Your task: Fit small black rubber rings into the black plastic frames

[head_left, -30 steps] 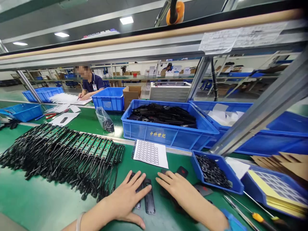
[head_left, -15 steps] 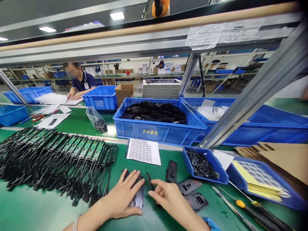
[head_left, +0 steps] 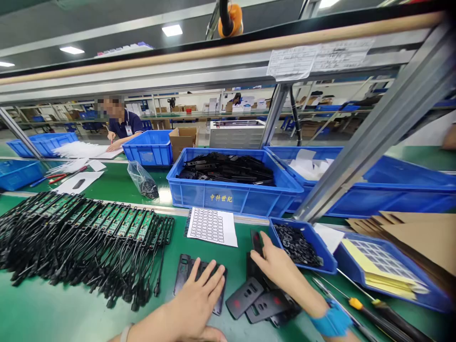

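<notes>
My left hand point(head_left: 201, 297) lies with fingers spread over black plastic covers; one cover point(head_left: 182, 268) shows its open inner side to the left of the fingers, and others are partly hidden under the hand. My right hand point(head_left: 276, 261) is farther right, its thumb and fingers closed around a black plastic cover point(head_left: 255, 241) with slots. Below that hand, a loose heap of similar covers point(head_left: 268, 305) overlaps on the green bench, some with a small red mark. Part of the heap is hidden by my right forearm.
Circuit boards with black cables point(head_left: 117, 223) line the left. A large blue bin point(head_left: 235, 192) of black covers stands behind a printed sheet point(head_left: 213, 227). A small blue bin point(head_left: 329, 261) of black parts, screwdrivers point(head_left: 370, 311) and label sheets point(head_left: 384, 268) are at right. A co-worker point(head_left: 124, 124) sits across.
My right hand has moved right and away from me, from beside my left hand to the cover near the small bin. My left hand has shifted slightly right. Covers in the heap lie differently.
</notes>
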Demonstrator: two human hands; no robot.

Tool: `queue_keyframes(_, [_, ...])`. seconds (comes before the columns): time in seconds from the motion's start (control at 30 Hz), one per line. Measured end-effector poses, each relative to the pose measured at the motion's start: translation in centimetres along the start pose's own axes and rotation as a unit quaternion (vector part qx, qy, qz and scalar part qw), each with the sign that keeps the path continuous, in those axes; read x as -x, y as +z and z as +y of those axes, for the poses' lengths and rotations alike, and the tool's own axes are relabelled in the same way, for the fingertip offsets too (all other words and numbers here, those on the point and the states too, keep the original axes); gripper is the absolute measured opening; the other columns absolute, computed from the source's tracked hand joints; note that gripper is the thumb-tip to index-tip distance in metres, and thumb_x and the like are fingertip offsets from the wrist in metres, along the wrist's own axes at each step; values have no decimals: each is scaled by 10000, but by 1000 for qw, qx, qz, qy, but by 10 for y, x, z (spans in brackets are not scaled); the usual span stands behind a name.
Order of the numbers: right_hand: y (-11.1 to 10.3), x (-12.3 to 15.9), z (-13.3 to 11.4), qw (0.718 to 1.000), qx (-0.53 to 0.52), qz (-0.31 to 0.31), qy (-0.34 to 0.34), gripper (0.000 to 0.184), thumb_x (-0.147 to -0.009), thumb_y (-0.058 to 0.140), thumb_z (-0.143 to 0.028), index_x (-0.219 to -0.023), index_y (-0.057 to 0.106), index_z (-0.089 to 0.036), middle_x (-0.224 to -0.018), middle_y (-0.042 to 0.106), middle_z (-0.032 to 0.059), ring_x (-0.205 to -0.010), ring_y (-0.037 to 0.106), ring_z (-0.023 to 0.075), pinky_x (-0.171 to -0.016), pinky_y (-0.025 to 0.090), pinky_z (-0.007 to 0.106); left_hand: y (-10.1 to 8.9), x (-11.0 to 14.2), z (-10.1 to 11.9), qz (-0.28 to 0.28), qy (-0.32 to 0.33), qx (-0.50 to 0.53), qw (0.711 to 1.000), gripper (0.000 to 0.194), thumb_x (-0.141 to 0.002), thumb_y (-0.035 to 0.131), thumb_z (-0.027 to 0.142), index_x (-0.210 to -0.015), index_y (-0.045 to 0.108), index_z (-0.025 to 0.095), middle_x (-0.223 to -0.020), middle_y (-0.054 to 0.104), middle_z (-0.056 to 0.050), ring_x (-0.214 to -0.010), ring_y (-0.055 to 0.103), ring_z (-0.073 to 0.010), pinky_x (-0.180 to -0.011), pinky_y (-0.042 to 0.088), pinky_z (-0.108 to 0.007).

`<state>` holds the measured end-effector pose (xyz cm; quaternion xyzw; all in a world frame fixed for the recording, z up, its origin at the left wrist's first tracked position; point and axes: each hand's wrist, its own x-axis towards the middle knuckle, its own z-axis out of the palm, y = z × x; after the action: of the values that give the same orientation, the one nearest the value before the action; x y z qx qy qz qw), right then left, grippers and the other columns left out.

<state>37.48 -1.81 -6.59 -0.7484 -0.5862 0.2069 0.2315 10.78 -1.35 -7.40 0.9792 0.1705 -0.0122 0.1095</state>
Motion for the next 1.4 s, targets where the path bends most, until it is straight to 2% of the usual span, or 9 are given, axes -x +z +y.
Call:
queue_keyframes(0.13, [11, 28, -11, 986, -159, -9, -43, 528, -882, 390, -492, -1259, 425, -124, -763, 602, 23, -528, 612, 184, -460, 518, 300, 12, -9, 4, 20, 1, -43, 999, 1053, -831, 288, 767, -1467, -128, 39, -1561, 16, -233, -1453, -27, -395, -1131, 42, -685])
queue_keyframes(0.23, [33, 54, -13, 976, -187, 3, -110, 227, -869, 497, -399, -956, 540, -194, -825, 616, 48, -717, 662, 194, -616, 570, 290, 16, -11, 4, 19, -12, -42, 999, 1033, -835, 243, 770, -1467, -142, 49, -1564, -9, -222, -1452, -44, -399, -1124, 46, -695])
queue_keyframes(0.27, [41, 61, -11, 975, -152, 22, -161, 131, -876, 475, -286, -923, 561, -199, -903, 628, 70, -798, 667, 197, -689, 572, 296, 17, -9, 4, 17, -19, -39, 999, 1021, -838, 232, 768, -1468, -146, 59, -1567, -21, -214, -1452, -48, -398, -1124, 56, -697])
queue_keyframes(0.43, [57, 73, 4, 897, 158, 152, -384, 519, -760, 292, 37, -1101, 634, -153, -1076, 669, 147, -914, 686, 212, -733, 589, 280, 16, 4, -5, 11, -42, -41, 998, 997, -844, 260, 757, -1480, -139, 99, -1575, -19, -199, -1455, -29, -395, -1126, 105, -688])
queue_keyframes(0.87, [22, 73, 11, 890, 265, -50, -368, 743, -675, 370, 46, -1379, 471, -165, -1298, 601, 120, -1122, 610, 268, -904, 556, 386, 9, 2, -13, 9, 36, -8, 999, 909, -858, 471, 654, -1517, 8, 234, -1586, 81, -151, -1454, 115, -365, -1146, 175, -634])
queue_keyframes(1.03, [6, 80, 0, 925, 196, -50, -322, 601, -646, 360, 94, -1093, 602, -226, -1066, 605, 64, -895, 633, 180, -756, 540, 277, 9, 3, -13, -3, 23, 17, 1000, 910, -853, 461, 668, -1517, 5, 244, -1585, 62, -158, -1454, 87, -374, -1141, 156, -651])
queue_keyframes(1.17, [-1, 77, -7, 914, 220, -36, -340, 334, -710, 417, 82, -824, 550, -202, -928, 591, 50, -760, 607, 198, -655, 522, 313, 9, 4, -13, 3, 24, 17, 1000, 897, -857, 449, 670, -1517, 20, 241, -1583, 68, -160, -1451, 101, -379, -1139, 159, -653])
queue_keyframes(1.3, [7, 70, -5, 882, 237, -11, -408, 195, -819, 519, 5, -835, 547, -187, -892, 609, 43, -762, 604, 210, -691, 522, 348, 8, 4, -12, 4, 21, 17, 1000, 881, -858, 420, 681, -1517, 21, 253, -1586, 82, -150, -1453, 110, -372, -1142, 156, -650])
queue_keyframes(1.4, [13, 66, 0, 894, 199, -27, -400, 250, -851, 494, -11, -962, 596, -210, -995, 640, 38, -854, 614, 199, -770, 520, 334, 5, 4, -9, -2, 9, 13, 1000, 895, -842, 402, 703, -1520, 49, 236, -1574, 114, -196, -1446, 149, -382, -1135, 192, -642])
